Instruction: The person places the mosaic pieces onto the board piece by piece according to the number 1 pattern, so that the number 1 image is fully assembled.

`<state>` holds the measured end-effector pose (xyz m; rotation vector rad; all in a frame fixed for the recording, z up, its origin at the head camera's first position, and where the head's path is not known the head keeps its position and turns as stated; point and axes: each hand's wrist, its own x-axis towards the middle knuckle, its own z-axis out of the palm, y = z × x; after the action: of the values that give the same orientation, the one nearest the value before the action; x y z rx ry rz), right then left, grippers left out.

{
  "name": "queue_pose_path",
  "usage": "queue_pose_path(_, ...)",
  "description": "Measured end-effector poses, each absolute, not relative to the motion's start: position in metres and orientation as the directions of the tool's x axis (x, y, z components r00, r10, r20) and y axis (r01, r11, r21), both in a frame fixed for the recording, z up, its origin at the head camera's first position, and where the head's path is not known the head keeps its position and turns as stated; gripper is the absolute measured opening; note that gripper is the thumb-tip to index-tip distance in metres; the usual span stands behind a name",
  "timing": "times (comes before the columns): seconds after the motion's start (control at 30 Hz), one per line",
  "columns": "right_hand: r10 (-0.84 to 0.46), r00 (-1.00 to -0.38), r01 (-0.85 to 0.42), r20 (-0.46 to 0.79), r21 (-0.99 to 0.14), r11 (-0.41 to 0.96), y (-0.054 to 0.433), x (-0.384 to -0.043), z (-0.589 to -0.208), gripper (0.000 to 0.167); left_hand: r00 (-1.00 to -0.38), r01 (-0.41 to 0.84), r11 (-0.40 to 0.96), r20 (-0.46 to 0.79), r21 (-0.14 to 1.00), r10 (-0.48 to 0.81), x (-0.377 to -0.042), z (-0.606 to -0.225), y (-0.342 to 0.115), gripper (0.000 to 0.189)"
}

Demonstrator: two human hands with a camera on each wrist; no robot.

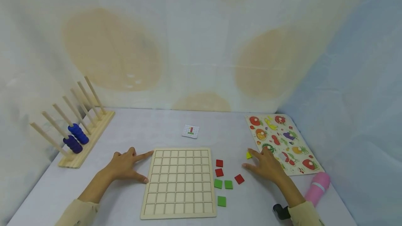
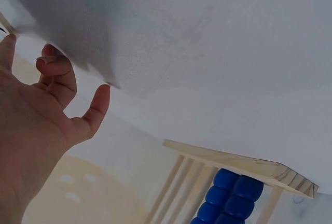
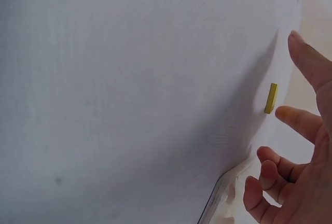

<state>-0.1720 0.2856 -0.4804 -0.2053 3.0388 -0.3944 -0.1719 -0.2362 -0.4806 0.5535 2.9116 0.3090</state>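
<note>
My left hand (image 1: 125,166) rests at the left edge of a wooden grid board (image 1: 180,184), index fingertip by its upper left corner and thumb lower on the same side. Over the table to the right, my right hand (image 1: 266,165) has its thumb and index finger spread, with the index fingertip close to a yellow square tile (image 1: 248,155). In the right wrist view the yellow tile (image 3: 271,98) lies just off that fingertip. Red tiles (image 1: 239,179) and green tiles (image 1: 221,201) lie between the board and the right hand.
A small card (image 1: 190,131) with a coloured grid pattern lies behind the board. At the left stands a wooden peg rack (image 1: 94,128) with blue beads (image 1: 78,134). A fruit picture board (image 1: 295,149) lies back right, near a pink cylindrical object (image 1: 317,187) and a black object (image 1: 280,211).
</note>
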Motion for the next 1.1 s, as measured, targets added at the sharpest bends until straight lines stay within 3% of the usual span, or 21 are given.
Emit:
queue_pose_path(0.3, -0.102, -0.994, -0.091, -0.027, -0.276, 0.957, 0.288, -0.172, -0.487, 0.054, -0.919, 0.35, 0.908, -0.105, 0.229, 0.38, -0.171, -0.478, -0.235, 0.107)
queue_pose_path(0.87, -0.121, -0.981, -0.154, 0.154, -0.225, 0.962, 0.277, -0.165, -0.49, 0.031, -0.916, 0.359, 0.901, -0.093, 0.241, 0.39, -0.171, -0.48, -0.235, 0.105)
queue_pose_path(1.1, -0.099, -0.961, -0.192, 0.258, -0.366, 0.911, 0.271, -0.162, -0.488, 0.026, -0.914, 0.363, 0.893, -0.086, 0.266, 0.397, -0.172, -0.481, -0.236, 0.106)
